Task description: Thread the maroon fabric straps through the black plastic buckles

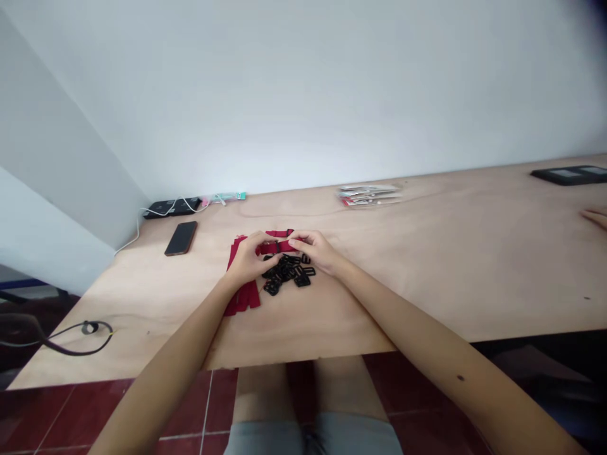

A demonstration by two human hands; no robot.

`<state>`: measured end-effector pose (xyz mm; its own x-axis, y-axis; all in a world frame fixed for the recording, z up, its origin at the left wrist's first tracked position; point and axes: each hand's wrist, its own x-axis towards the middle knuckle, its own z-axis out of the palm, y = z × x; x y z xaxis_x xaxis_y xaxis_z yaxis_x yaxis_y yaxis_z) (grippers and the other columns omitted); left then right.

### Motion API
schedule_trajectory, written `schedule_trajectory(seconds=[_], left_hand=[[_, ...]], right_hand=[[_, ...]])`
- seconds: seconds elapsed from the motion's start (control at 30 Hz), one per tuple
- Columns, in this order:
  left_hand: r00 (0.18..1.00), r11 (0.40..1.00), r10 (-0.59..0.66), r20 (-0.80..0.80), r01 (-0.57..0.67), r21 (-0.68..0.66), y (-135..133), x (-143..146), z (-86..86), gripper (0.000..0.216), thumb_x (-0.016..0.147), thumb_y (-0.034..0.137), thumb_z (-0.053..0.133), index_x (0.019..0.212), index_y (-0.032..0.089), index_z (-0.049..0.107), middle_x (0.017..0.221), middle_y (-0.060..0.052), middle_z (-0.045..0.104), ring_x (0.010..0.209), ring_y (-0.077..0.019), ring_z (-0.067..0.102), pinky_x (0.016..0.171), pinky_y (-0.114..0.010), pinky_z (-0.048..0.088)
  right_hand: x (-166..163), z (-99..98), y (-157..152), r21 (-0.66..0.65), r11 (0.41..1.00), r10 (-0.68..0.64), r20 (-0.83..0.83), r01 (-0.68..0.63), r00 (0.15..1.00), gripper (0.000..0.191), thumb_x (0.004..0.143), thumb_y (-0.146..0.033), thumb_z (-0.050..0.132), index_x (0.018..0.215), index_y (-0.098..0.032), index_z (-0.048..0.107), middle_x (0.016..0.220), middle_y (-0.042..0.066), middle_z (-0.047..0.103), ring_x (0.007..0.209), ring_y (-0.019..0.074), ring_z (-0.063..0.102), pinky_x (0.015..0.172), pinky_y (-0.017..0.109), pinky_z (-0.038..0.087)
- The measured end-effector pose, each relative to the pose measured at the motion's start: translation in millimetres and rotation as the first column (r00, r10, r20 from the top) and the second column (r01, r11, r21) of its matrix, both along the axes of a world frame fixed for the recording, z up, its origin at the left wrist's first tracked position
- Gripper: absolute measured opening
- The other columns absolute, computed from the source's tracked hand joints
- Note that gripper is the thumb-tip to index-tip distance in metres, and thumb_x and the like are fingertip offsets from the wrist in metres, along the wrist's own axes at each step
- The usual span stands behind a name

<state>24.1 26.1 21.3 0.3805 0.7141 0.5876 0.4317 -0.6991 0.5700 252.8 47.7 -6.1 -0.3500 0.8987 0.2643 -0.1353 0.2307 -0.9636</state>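
Between my two hands stretches a red strap [269, 249] with a black slider on it. My left hand [250, 258] grips the strap near its left end, fingers curled round it. At the other end my right hand [318, 250] pinches it with thumb and fingers. Just below lies a heap of black plastic slider buckles [286, 270] on the wooden table. A bundle of red straps [244, 299] rests under and beside my left hand, partly hidden by it. Behind the held strap another red strap [277, 234], with a black piece on it, lies on the table.
A phone [181, 238] lies at the left, near black boxes [164, 208] with a white cable. Flat plastic packets [370, 195] are against the wall. A black cable [78, 351] loops over the left edge. Another person's hand [596, 217] and a black device [571, 175] are far right.
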Motion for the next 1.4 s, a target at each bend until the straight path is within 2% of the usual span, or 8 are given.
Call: schedule_trajectory(seconds=[0.33, 0.8, 0.9, 0.97, 1.1, 1.2, 1.3, 1.4], left_hand=[[0.999, 0.998, 0.053, -0.013, -0.054, -0.045, 2.8, -0.9, -3.7, 0.026, 0.084, 0.024, 0.079, 0.109, 0.02, 0.073, 0.098, -0.005, 0.074, 0.087, -0.0203, 0.07, 0.08, -0.034, 0.057], [0.999, 0.999, -0.048, -0.013, 0.048, -0.004, 1.2, -1.0, -1.5, 0.025, 0.088, 0.024, 0.077, 0.113, 0.021, 0.072, 0.104, -0.007, 0.075, 0.095, -0.0222, 0.071, 0.088, -0.038, 0.057], [1.0, 1.0, -0.022, -0.021, 0.022, -0.005, 2.4, -1.1, -2.9, 0.027, 0.087, 0.023, 0.077, 0.113, 0.022, 0.072, 0.103, -0.007, 0.075, 0.093, -0.0223, 0.071, 0.087, -0.038, 0.057], [1.0, 1.0, -0.013, -0.021, 0.013, 0.004, 3.5, -1.2, -4.0, 0.029, 0.087, 0.023, 0.077, 0.115, 0.022, 0.073, 0.105, -0.007, 0.075, 0.096, -0.0228, 0.071, 0.088, -0.039, 0.057], [0.998, 0.999, 0.027, -0.058, -0.025, 0.037, 3.1, 0.7, -4.9, 0.029, 0.086, 0.022, 0.077, 0.115, 0.023, 0.073, 0.107, -0.007, 0.075, 0.102, -0.0244, 0.07, 0.094, -0.041, 0.056], [0.994, 0.995, 0.054, -0.097, -0.046, 0.083, 0.6, 4.3, -5.5, 0.029, 0.086, 0.023, 0.079, 0.114, 0.024, 0.072, 0.108, -0.007, 0.075, 0.106, -0.0264, 0.068, 0.099, -0.045, 0.053], [0.991, 0.991, 0.069, -0.117, -0.054, 0.121, -1.0, 7.0, -6.8, 0.029, 0.086, 0.023, 0.08, 0.114, 0.024, 0.071, 0.109, -0.006, 0.075, 0.107, -0.0269, 0.067, 0.099, -0.045, 0.052], [0.992, 0.987, 0.082, -0.1, -0.067, 0.147, -0.6, 7.0, -7.2, 0.028, 0.087, 0.021, 0.078, 0.113, 0.024, 0.071, 0.108, -0.006, 0.074, 0.106, -0.0264, 0.066, 0.098, -0.044, 0.052]], right_hand=[[2.5, -2.1, 6.3, 0.016, 0.989, -0.148, -0.025, 0.149, 0.989, 0.033, 0.08, -0.051, 0.082, 0.08, -0.019, 0.074, 0.083, 0.002, 0.069, 0.08, 0.0177, 0.06, 0.079, 0.031, 0.049], [2.1, 0.1, 5.1, 0.087, 0.987, -0.138, 0.052, 0.134, 0.989, 0.03, 0.082, -0.047, 0.081, 0.08, -0.017, 0.076, 0.079, 0.003, 0.071, 0.077, 0.0181, 0.061, 0.076, 0.032, 0.049], [1.5, 6.5, -0.7, 0.085, 0.995, -0.063, 0.037, 0.06, 0.997, 0.033, 0.085, -0.051, 0.081, 0.088, -0.018, 0.079, 0.09, 0.005, 0.074, 0.089, 0.0207, 0.066, 0.085, 0.034, 0.053], [0.9, 9.9, -5.2, 0.07, 0.998, 0.008, 0.009, -0.009, 1.0, 0.034, 0.089, -0.052, 0.078, 0.101, -0.02, 0.082, 0.11, 0.007, 0.076, 0.106, 0.0235, 0.069, 0.095, 0.036, 0.055], [-0.8, 9.0, -8.8, 0.003, 0.992, 0.122, -0.031, -0.122, 0.992, 0.04, 0.092, -0.051, 0.078, 0.124, -0.026, 0.078, 0.137, 0.009, 0.068, 0.126, 0.0256, 0.066, 0.102, 0.038, 0.058], [-2.8, 4.6, -6.1, -0.02, 0.998, 0.064, -0.093, -0.066, 0.994, 0.048, 0.081, -0.048, 0.09, 0.119, -0.026, 0.071, 0.118, 0.005, 0.071, 0.107, 0.0212, 0.07, 0.093, 0.035, 0.06], [-4.2, 4.0, -3.7, -0.001, 0.999, -0.042, -0.112, 0.042, 0.993, 0.05, 0.07, -0.047, 0.097, 0.098, -0.025, 0.063, 0.092, -0.001, 0.066, 0.087, 0.017, 0.066, 0.081, 0.03, 0.058], [-4.4, 7.1, -4.3, 0.015, 1.0, -0.008, -0.09, 0.01, 0.996, 0.046, 0.072, -0.051, 0.095, 0.089, -0.022, 0.064, 0.09, 0.001, 0.067, 0.086, 0.0177, 0.065, 0.082, 0.032, 0.057]])
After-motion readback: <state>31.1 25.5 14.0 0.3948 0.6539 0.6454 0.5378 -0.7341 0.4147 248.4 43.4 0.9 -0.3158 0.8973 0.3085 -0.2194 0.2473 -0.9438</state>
